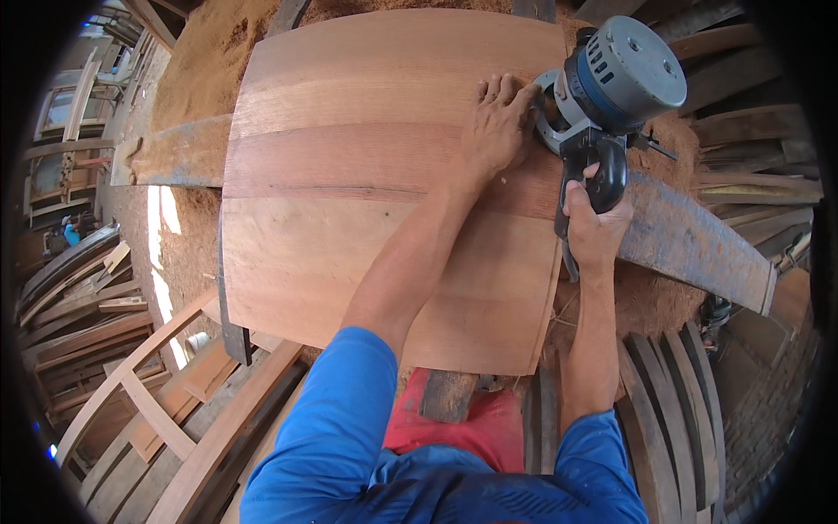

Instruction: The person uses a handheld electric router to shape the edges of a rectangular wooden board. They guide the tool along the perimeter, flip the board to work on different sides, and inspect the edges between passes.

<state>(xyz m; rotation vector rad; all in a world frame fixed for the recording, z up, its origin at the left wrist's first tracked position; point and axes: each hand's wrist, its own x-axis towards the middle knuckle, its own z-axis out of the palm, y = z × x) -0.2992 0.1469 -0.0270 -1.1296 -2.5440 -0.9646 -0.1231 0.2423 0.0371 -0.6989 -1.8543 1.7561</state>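
A wide panel of joined reddish-brown boards lies in front of me. On its right edge sits a grey and blue electric router with a black D-shaped handle. My right hand is closed around that handle, its thumb up along the grip. My left hand rests on the panel just left of the router's round base, fingers extended and pointing away from me. Its fingertips reach the base or nearly so; whether they touch it I cannot tell.
Sawdust is heaped behind the panel. A dusty plank sticks out to the right beneath it. Curved wooden pieces stand at the lower right, with more stacked at the far right. A wooden frame lies at the lower left.
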